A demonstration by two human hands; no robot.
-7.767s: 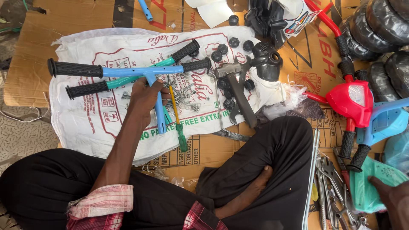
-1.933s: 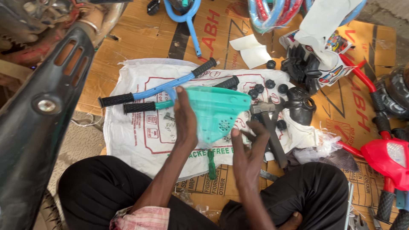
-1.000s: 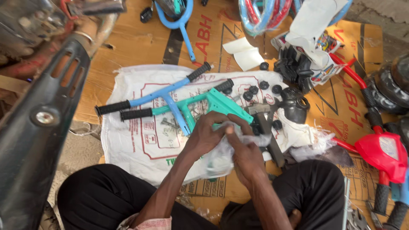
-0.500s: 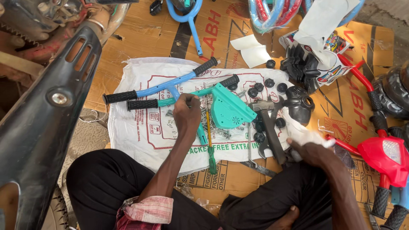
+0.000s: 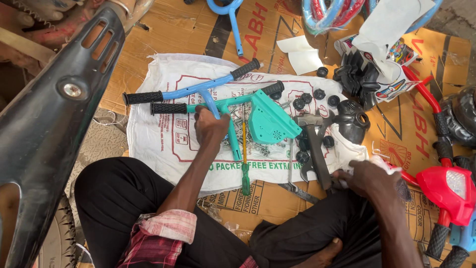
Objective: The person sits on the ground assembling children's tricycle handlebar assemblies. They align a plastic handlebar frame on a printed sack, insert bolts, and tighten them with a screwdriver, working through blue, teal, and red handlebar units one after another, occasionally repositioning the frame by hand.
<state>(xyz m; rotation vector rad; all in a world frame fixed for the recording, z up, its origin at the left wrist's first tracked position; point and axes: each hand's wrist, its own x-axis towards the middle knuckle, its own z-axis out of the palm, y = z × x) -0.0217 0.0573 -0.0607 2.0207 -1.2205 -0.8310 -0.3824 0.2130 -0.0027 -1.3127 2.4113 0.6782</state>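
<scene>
The left hand [image 5: 210,128] is closed around the stem of the teal handlebar [image 5: 233,106], at mid-sack [image 5: 158,144]. The handlebar is T-shaped, with black grips and a teal housing [image 5: 270,121] fitted at its right. The right hand [image 5: 369,178] is curled into white wrapping [image 5: 382,164] at the sack's right edge; its contents cannot be told. A blue handlebar [image 5: 191,89] lies just above, a hammer [image 5: 315,149] between the hands. Bare sack remains on the left.

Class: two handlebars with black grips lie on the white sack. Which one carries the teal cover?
The teal handlebar, nearer the person; the blue handlebar beyond it is bare. The left hand rests there.
</scene>
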